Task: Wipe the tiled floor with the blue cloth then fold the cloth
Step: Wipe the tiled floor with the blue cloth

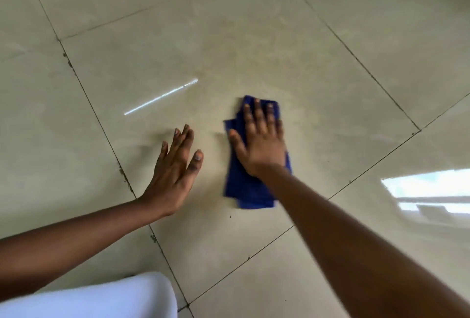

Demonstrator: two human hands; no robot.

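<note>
One blue cloth (250,185) flat under R hand (259,142), on floor (254,45).

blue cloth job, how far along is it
Done: can't tell; no wiped area stands out. In hand: the right hand presses flat on the blue cloth, mid-wipe on the tiled floor; the left hand rests open beside it. Left: folding the cloth.

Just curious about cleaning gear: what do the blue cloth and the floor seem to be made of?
Blue cloth: soft fabric, perhaps microfibre; matte, lying in limp folds. Tiled floor: glazed ceramic or porcelain, likely; glossy, mirroring window light, with dark grout lines.
</note>
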